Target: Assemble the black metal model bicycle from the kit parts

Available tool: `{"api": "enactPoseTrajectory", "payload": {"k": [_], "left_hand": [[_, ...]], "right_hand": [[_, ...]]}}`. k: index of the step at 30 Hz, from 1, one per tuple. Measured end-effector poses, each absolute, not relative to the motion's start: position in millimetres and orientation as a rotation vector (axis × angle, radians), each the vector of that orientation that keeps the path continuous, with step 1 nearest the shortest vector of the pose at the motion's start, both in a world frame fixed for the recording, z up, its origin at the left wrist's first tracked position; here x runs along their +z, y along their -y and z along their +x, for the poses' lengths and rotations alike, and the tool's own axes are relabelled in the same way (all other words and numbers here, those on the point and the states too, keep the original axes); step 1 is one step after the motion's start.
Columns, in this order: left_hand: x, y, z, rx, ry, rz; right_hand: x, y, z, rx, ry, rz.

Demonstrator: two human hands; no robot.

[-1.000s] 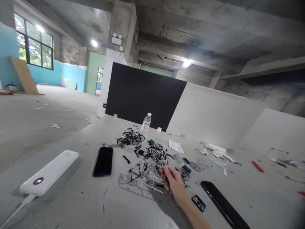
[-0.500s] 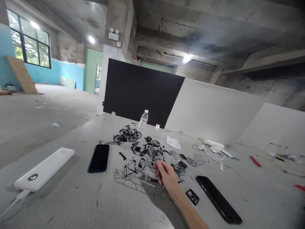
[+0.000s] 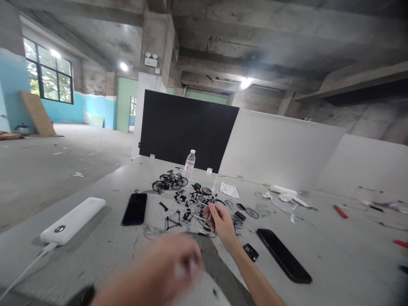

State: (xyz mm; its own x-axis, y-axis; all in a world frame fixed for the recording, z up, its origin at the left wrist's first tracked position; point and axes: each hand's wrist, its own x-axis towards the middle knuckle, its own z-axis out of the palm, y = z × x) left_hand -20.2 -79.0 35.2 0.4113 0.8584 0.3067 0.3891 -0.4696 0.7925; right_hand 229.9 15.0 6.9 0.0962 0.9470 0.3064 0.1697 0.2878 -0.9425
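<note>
My right hand [image 3: 219, 221] pinches a thin silver-grey model-kit sprue [image 3: 188, 227] by its right side and holds it raised over the table. Small bicycle parts hang in the frame. Under and behind it lies a heap of loose black model parts [image 3: 204, 199], with small spoked wheels [image 3: 252, 212] to the right. My left hand [image 3: 165, 265] is in the near foreground, smeared by motion. A pale blurred spot shows at its fingers; whether it holds something I cannot tell. Behind the heap stand small assembled model bicycles [image 3: 168, 180], dark green and black.
A dark phone [image 3: 134, 209] and a white power bank [image 3: 75, 221] with a cable lie at left. Another phone [image 3: 283, 255] and a small black piece [image 3: 250, 252] lie at right. Farther back are a water bottle [image 3: 189, 163], a printed sheet [image 3: 229, 190] and a black panel [image 3: 188, 127].
My left hand has come into view from below, moving fast. My right hand still grips the sprue, which has tilted and risen slightly. The camera view has shifted a little.
</note>
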Motion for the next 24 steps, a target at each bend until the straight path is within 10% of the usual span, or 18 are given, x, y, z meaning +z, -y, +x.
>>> {"api": "enactPoseTrajectory", "payload": {"k": [8, 24], "left_hand": [[18, -61, -9, 0.989, -0.945, 1.755], [-34, -60, -10, 0.984, -0.703, 1.444]], "right_hand": [[8, -17, 240, 0.701, 1.407, -1.162], [6, -16, 240, 0.564, 1.509, -1.185]]}}
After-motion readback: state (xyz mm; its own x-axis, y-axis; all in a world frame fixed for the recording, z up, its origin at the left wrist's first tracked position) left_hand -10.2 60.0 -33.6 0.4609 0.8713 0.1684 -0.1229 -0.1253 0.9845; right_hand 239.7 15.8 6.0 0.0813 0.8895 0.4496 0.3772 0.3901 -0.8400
